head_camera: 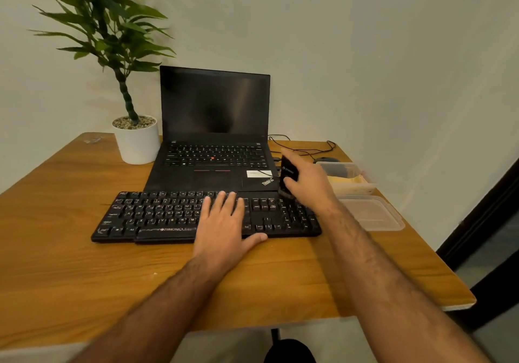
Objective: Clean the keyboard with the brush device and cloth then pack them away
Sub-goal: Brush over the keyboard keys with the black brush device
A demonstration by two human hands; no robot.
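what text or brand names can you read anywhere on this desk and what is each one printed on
"ZEBRONICS": front edge of the keyboard, below the space bar.
"ThinkPad": slanted, on the laptop palm rest, lower right corner.
Keyboard key letters: a few, like Q, W, V, B, N, M, are just legible; the rest blur.
White sticker on the laptop: print too small to read.
Brush device in the right hand: white logo, too blurred to read.

keyboard (179, 216): black, white legends | laptop (213, 137): black, red dot | pot (137, 143): white | table (84, 264): orange-brown woodgrain
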